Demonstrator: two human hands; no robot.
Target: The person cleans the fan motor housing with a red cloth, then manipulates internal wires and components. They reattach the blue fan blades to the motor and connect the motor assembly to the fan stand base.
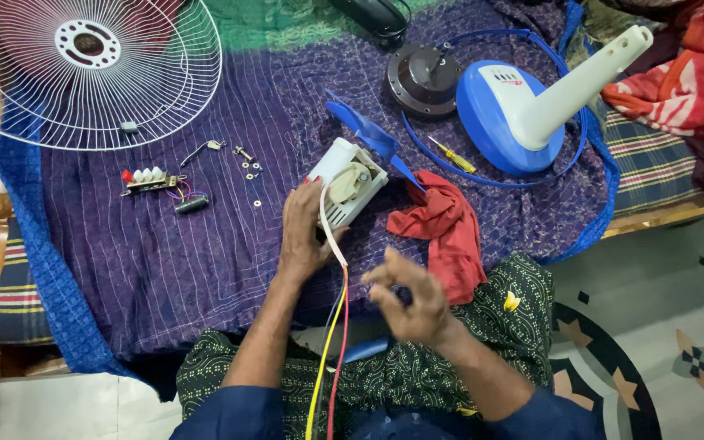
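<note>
Left hand (303, 232) grips white fan motor housing (350, 183), frame centre, on purple quilt (148, 253). Right hand (413, 297) empty, fingers loosely curled. Housing likely rigid, fairly heavy; trailing wires (332, 326) fragile — hold casing sides.

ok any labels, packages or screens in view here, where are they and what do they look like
No packages or screens.
Label panel: on top of the blue fan base, upper right on the purple cloth; a small pale rectangle with grey rows and a red mark, too small to make out further.
</note>
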